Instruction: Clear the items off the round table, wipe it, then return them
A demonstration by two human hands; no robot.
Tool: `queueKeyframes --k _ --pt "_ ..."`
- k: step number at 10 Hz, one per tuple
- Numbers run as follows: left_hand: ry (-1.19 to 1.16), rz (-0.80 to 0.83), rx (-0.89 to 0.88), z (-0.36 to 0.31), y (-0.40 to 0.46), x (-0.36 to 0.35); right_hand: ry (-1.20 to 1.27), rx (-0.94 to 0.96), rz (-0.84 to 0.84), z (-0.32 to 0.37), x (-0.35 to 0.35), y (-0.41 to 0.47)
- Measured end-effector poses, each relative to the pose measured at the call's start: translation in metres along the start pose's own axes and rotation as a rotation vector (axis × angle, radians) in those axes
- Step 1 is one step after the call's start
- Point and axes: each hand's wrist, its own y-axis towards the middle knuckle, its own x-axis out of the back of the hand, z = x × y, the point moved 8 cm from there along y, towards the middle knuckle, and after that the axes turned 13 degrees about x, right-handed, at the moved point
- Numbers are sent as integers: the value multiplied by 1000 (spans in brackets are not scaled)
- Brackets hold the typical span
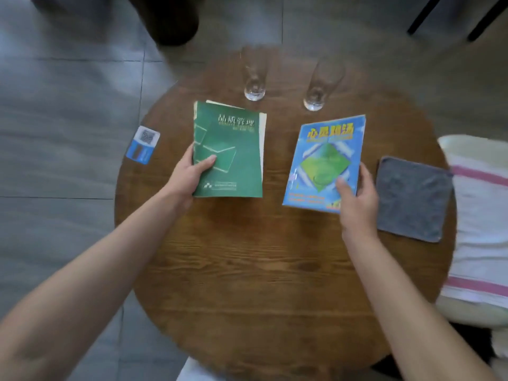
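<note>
The round table [247, 270] is grained, matt wood; the two books [231, 149] have glossy paper covers; the grey cloth [412, 199] looks nubbly; both glasses [254, 83] are clear.

Two bare, sleeveless forearms [90, 273]

Both bare forearms reach forward. The left hand [189, 171] grips the green book [228, 152] (thumb on top), and the right hand [357, 199] grips the blue book [324, 163] likewise.

The green book [228, 149], left of centre, bears the white title 品质管理. The blue book [324, 163], right of centre, bears the yellow title 心灵鸡汤; smaller print is blurred.
</note>
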Motion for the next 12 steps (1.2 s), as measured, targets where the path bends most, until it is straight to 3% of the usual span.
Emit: queueKeyframes --k 2,4,7,9,10,11,12 --pt "36 -45 38 -13 21 -5 -24 -56 73 -16 -33 25" --pt "221 -167 8 -16 32 -1 -314 -12 185 -21 -42 33" --pt "918 -505 -255 -37 23 -8 -900 91 460 -28 -49 42" --pt "1272 -550 -246 -35 24 -11 -1246 168 478 -11 -52 48" --pt "1410 -601 -308 -42 21 -15 -1274 216 458 -3 -56 50" --pt "1454 -587 -298 -57 14 -24 -1255 160 508 1 -54 52" --pt "1413 -515 -423 -71 -2 -42 -1259 177 539 16 -51 48"
